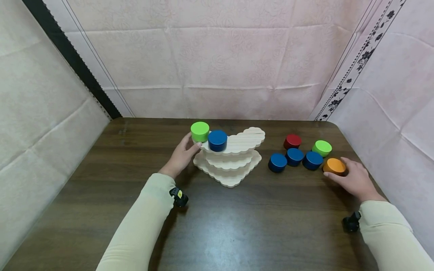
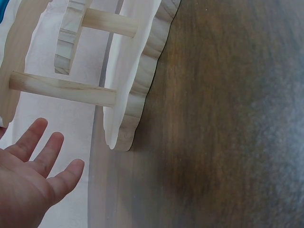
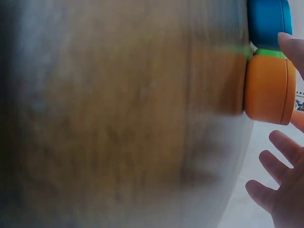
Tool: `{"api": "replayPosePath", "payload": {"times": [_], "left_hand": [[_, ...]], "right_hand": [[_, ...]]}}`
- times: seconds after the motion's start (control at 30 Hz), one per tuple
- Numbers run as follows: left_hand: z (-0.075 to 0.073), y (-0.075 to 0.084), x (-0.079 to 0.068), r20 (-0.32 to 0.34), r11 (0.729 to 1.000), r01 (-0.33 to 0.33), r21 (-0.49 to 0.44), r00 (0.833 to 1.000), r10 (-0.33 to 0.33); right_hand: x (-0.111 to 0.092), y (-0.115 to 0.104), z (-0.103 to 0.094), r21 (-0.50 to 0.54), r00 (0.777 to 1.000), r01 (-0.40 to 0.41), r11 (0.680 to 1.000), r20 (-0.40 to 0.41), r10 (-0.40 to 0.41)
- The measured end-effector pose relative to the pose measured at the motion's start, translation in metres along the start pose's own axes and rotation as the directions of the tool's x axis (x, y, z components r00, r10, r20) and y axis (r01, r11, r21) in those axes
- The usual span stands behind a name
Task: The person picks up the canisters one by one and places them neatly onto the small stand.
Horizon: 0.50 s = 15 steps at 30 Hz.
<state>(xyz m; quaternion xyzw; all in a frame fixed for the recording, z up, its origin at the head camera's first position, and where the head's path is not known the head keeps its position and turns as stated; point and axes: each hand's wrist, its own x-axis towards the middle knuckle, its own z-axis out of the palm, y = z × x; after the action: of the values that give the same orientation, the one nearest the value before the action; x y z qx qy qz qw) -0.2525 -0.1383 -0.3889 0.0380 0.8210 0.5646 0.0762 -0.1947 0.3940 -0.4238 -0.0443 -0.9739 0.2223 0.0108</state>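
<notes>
My left hand (image 1: 181, 154) holds a light green round container (image 1: 199, 131) between thumb and fingers at the left end of a wooden tiered stand's top board (image 1: 242, 143). A blue round container (image 1: 217, 141) sits beside it on that board. In the left wrist view, three fingers of the left hand (image 2: 33, 175) spread free below the stand's dowel (image 2: 61, 90); the green container is out of sight. On the right, my right hand (image 1: 357, 180) has thumb and forefinger around an orange round container (image 1: 334, 166), which stands on the table. Its other fingers (image 3: 273, 166) are spread.
Left of the orange container stand several blue ones (image 1: 278, 162), a red one (image 1: 292, 141) and a second green one (image 1: 322, 148), all close together. The stand's lower scalloped tiers (image 1: 230, 177) rest near the middle of the brown table (image 1: 217, 226). Pale cloth walls (image 1: 210, 67) enclose the table.
</notes>
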Motion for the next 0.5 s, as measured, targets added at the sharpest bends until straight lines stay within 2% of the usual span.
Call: {"api": "replayPosePath", "payload": {"times": [0.5], "left_hand": [[0.0005, 0.0004, 0.0004, 0.000, 1.000, -0.004, 0.011, 1.000, 0.004]], "right_hand": [[0.0011, 0.0088, 0.0018, 0.003, 1.000, -0.013, 1.000, 0.013, 0.013]]}}
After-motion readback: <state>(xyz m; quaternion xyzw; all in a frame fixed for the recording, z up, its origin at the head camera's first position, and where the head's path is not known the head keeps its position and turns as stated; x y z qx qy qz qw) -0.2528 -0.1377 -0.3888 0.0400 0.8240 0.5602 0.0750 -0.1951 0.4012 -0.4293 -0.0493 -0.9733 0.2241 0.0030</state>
